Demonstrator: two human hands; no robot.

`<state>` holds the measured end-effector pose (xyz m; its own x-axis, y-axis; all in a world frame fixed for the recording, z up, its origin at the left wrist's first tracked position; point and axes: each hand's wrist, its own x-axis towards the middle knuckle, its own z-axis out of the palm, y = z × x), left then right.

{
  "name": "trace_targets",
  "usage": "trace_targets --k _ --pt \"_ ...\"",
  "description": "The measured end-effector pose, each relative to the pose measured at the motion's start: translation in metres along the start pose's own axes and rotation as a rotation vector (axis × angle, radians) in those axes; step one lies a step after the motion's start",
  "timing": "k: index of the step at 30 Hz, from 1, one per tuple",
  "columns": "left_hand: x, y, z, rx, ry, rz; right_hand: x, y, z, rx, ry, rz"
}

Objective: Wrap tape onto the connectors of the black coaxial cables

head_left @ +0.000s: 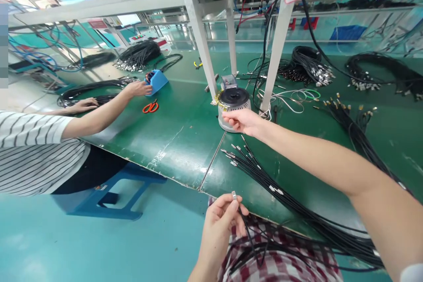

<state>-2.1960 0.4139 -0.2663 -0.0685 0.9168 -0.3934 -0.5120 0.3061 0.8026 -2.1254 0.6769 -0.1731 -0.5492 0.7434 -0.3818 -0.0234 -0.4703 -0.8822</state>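
My left hand (224, 218) pinches a black cable (245, 224) close to its end, where a small silver connector (234, 195) points up. More of that cable lies in loops over my lap. Stretched forward, my right hand (241, 121) is at the near side of a round white device with a black top (234, 97). Its thumb and fingers are pressed together; anything between them is too small to make out. Small yellow strips (220, 100) stick out at the device's left side. A bundle of black cables (274, 187) with silver connectors runs across the green table beneath my right arm.
At left, a co-worker's hand (139, 89) touches a blue dispenser (158, 81) near orange scissors (150, 106). White posts (200, 31) rise behind the round device. More cable bundles (309, 64) and white wires (291, 97) lie at the back right. A blue stool (109, 194) stands below.
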Motion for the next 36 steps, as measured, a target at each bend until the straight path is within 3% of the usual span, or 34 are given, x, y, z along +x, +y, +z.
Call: trace_targets --k 2,4,6,11,16,21,25,30,36 --pt "0.001 0.001 0.001 -0.009 -0.006 0.012 -0.04 0.014 -0.002 -0.096 -0.174 0.003" --pt "0.003 0.002 0.005 -0.021 -0.021 0.021 -0.082 0.035 -0.011 -0.337 -0.479 -0.049" --pt "0.005 0.0 0.01 -0.022 -0.046 0.014 -0.119 0.06 -0.025 -0.42 -0.552 0.003" --pt "0.01 -0.011 0.033 0.079 -0.128 -0.027 -0.165 0.101 -0.062 -0.632 -0.406 0.076" --pt "0.011 -0.02 0.054 0.248 -0.186 -0.058 -0.18 0.1 -0.078 -0.799 -0.343 0.073" --pt "0.008 -0.027 0.063 0.329 -0.148 -0.047 -0.187 0.103 -0.083 -0.926 -0.27 -0.039" --pt "0.007 -0.033 0.062 0.277 -0.098 -0.017 -0.184 0.123 -0.089 -0.76 -0.151 0.004" --pt "0.009 -0.036 0.057 0.209 -0.067 -0.01 -0.186 0.15 -0.087 -0.468 -0.071 -0.07" --pt "0.011 -0.037 0.054 0.171 -0.063 -0.009 -0.193 0.158 -0.072 -0.416 -0.029 -0.077"
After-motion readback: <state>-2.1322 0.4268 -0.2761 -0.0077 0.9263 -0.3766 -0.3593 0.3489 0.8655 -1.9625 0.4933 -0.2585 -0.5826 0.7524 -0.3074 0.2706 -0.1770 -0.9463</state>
